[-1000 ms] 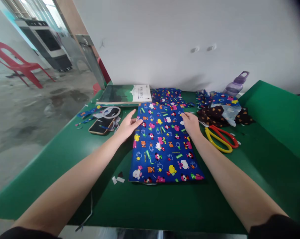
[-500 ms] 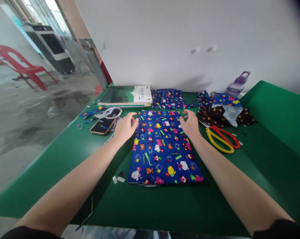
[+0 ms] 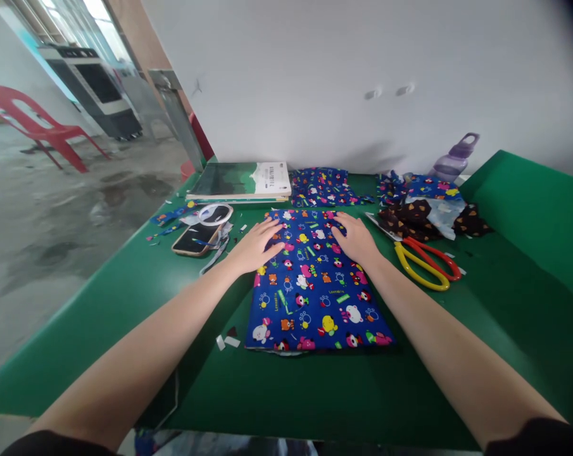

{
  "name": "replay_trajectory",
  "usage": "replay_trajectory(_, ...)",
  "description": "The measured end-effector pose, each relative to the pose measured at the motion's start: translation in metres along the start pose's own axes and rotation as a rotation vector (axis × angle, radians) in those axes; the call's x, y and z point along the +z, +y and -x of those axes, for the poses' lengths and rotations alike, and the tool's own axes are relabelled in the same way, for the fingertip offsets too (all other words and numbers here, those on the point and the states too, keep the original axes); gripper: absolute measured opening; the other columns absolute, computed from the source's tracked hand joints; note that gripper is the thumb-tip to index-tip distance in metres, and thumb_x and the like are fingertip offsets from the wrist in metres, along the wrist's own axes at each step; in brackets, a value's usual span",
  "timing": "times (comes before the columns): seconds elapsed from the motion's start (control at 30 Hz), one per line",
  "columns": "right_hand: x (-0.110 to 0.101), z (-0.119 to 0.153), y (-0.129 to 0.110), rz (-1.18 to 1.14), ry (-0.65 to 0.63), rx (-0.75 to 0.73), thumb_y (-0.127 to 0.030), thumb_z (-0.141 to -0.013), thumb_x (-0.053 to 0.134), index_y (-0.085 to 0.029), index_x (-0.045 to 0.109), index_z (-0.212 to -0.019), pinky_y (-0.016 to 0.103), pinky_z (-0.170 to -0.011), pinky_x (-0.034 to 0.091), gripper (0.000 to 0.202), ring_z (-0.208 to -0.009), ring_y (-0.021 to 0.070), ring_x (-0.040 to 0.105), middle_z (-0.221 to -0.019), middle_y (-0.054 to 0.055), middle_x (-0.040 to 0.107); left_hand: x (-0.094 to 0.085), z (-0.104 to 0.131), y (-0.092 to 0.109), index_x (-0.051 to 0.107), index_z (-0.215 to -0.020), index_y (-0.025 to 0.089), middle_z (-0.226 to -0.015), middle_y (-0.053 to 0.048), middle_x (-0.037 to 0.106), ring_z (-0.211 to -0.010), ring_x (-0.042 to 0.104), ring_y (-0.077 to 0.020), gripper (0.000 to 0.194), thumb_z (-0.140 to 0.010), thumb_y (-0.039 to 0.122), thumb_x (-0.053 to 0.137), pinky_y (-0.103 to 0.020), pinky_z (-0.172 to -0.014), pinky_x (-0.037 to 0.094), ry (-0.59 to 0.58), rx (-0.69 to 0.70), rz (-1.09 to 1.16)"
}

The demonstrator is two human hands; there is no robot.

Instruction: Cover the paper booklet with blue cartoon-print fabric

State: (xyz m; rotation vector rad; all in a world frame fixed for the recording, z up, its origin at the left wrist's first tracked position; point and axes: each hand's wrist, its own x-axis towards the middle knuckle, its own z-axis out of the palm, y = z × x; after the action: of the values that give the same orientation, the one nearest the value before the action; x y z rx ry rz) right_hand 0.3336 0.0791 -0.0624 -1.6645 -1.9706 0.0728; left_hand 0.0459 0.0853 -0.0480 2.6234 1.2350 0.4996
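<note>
A folded blue cloth (image 3: pixel 309 297) with cartoon animals lies flat on the green table (image 3: pixel 286 399). My left hand (image 3: pixel 256 246) rests on its far left edge, fingers spread. On the far right edge lies my right hand (image 3: pixel 357 237), its fingers also apart, holding nothing. Just right of that hand are large scissors (image 3: pixel 421 259) with one yellow and one red handle. To the left of my left hand sit a phone (image 3: pixel 191 242) and a roll of white tape (image 3: pixel 214 214).
Books (image 3: pixel 243 180) and another blue cloth piece (image 3: pixel 319 187) lie by the wall. Fabric scraps (image 3: pixel 409 218) and a purple bottle (image 3: pixel 450 164) stand at the back right. Small paper bits (image 3: pixel 232 342) lie left of the cloth. A red chair (image 3: pixel 44 130) is beyond the table.
Both hands have moved inward from beside the cloth's far corners onto its surface. Their fingers have flattened out. The cloth has hardly moved.
</note>
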Motion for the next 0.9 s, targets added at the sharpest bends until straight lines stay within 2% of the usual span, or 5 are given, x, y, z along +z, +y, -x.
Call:
replay_trajectory(0.2,-0.0049,0.0019,-0.0006,0.014,-0.045,0.008,-0.034,-0.089,0.044,-0.013,0.055,-0.125,0.040,-0.108,0.033,0.044,-0.130,0.0223,0.041,-0.137,0.011,0.049,0.0025,-0.0007,-0.0026,0.039,-0.137,0.019,-0.148,-0.009,0.032,-0.139,0.023,-0.0244,0.058,-0.093,0.056,0.033,-0.045,-0.113,0.023,0.007,-0.005,-0.006)
replay_trajectory(0.43,-0.0051,0.0025,0.0005,0.019,-0.057,0.020,-0.035,-0.088,0.045,-0.013,0.054,-0.127,0.038,-0.108,0.034,0.046,-0.129,0.0221,0.041,-0.137,0.010,0.050,0.0014,-0.0023,-0.0013,0.043,-0.134,0.018,-0.148,-0.009,0.033,-0.139,0.025,-0.0246,0.057,-0.092,0.056,0.033,-0.045,-0.113,0.024,-0.020,-0.021,-0.004)
replay_trajectory(0.67,-0.0064,0.0035,0.0030,0.024,-0.067,0.009,-0.035,-0.088,0.044,-0.013,0.053,-0.127,0.039,-0.108,0.034,0.047,-0.128,0.0226,0.043,-0.138,0.010,0.048,0.0020,-0.0032,0.0009,0.034,-0.138,0.018,-0.146,-0.011,0.035,-0.138,0.026,-0.0242,0.057,-0.092,0.052,0.038,-0.042,-0.112,0.026,0.018,-0.012,0.011)
replay_trajectory(0.9,-0.0054,0.0014,0.0046,0.022,-0.067,-0.005,-0.035,-0.087,0.045,-0.011,0.054,-0.126,0.038,-0.107,0.034,0.047,-0.128,0.0227,0.043,-0.137,0.011,0.050,0.0047,-0.0041,-0.0021,0.041,-0.133,0.019,-0.144,-0.010,0.038,-0.135,0.031,-0.0237,0.052,-0.092,0.052,0.039,-0.043,-0.111,0.028,0.027,-0.003,0.003)
